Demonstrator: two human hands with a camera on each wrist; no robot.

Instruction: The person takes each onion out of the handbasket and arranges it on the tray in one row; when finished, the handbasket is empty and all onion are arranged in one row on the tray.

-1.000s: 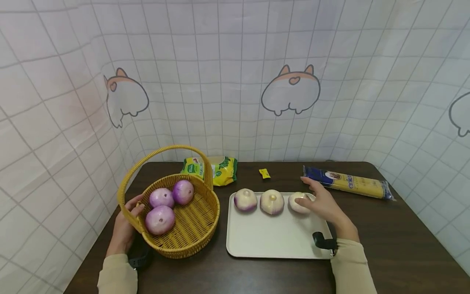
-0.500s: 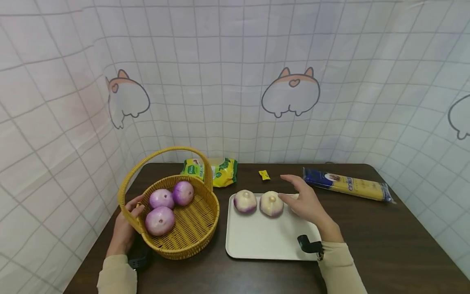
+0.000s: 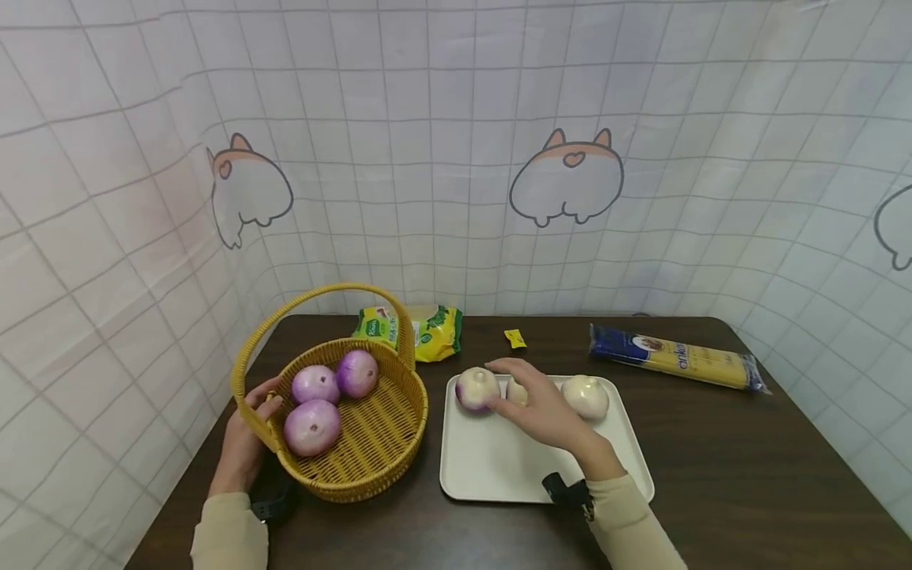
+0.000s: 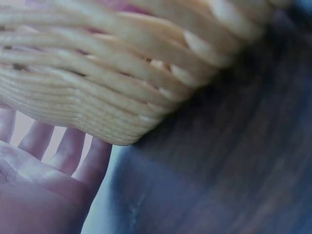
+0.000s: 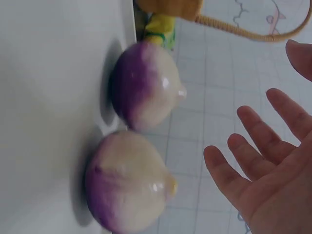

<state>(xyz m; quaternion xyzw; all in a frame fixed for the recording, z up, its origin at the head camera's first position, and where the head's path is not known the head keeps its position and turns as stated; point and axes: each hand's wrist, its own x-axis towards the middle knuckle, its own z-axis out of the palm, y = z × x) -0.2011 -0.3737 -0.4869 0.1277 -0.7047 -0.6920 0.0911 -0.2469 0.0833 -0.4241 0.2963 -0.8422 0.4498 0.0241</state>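
Altogether, one basket (image 3: 378,431) holds three onions (image 3: 312,427), one tray (image 3: 492,463) three

The handle (image 3: 342,287) obstructs the basket (image 3: 378,431) overhead; the tray (image 3: 492,459) (near left) leaves room.

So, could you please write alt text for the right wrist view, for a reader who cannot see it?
An open right hand, fingers apart, is close to two purple-and-white bulbs on a white tray, with a gap between. The picture is turned sideways; part of a wicker basket and a yellow packet show at the top, before a grid-patterned backdrop.
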